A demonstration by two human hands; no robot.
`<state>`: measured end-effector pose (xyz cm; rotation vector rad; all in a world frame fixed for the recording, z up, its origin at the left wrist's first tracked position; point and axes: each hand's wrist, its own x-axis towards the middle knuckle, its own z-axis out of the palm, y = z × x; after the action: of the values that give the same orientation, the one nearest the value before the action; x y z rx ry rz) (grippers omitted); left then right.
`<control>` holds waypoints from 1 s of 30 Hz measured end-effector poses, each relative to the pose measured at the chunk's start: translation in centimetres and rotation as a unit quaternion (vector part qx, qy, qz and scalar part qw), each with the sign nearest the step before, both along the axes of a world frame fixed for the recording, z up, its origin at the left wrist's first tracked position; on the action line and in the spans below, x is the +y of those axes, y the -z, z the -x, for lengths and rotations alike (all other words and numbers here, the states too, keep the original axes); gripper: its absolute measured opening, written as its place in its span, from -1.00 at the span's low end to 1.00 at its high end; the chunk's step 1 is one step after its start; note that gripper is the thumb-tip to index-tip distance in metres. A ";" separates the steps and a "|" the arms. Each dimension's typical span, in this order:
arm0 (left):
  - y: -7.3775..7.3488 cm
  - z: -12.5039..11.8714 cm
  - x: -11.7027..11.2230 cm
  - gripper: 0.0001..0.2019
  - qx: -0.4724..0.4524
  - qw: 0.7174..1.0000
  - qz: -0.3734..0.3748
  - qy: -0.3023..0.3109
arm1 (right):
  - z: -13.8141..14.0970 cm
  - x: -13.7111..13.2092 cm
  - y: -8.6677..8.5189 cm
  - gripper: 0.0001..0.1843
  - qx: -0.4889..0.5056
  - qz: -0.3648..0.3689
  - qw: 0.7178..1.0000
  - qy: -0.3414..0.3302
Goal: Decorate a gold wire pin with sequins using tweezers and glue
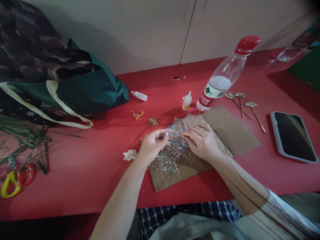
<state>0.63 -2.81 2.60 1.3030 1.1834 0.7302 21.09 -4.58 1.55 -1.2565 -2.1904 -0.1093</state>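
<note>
My left hand (153, 145) is closed in a pinch on a thin stick (183, 154) with a small silvery head (166, 134). Its shaft slants down to the right over the sequins. My right hand (203, 141) has its fingertips pressed together above the heap; anything between them is too small to make out. Loose, shiny sequins (172, 156) in mixed colours lie beneath both hands. They are spread on an opened brown paper bag (165, 181), which shows creases and a torn far edge.
Beyond the paper stand a red-capped water bottle (222, 80) and a small glue bottle (186, 101); another small bottle (140, 96) lies left. Sticks with glittery heads (251, 104) and a phone (295, 136) lie right. A green bag (100, 86), scissors (17, 180) and crumpled tissue (130, 154) are left.
</note>
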 end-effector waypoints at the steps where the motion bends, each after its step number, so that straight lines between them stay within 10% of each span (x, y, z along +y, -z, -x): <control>1: 0.0 0.0 0.0 -0.67 -0.003 1.000 0.000 -0.005 | 0.0 0.0 0.0 -0.84 0.001 0.002 1.000 0.001; 15: -0.8 0.4 0.2 -0.69 -0.205 0.961 0.182 -0.035 | -0.3 0.3 0.9 -0.89 0.033 0.000 0.999 0.001; 30: -0.6 0.5 0.2 -0.76 -0.218 0.960 0.173 -0.013 | -0.4 0.4 1.1 -0.88 0.063 -0.007 0.998 -0.005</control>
<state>0.14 -2.59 3.21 0.7842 0.9166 0.7442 21.54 -4.20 0.46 -1.2109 -2.0844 -0.0390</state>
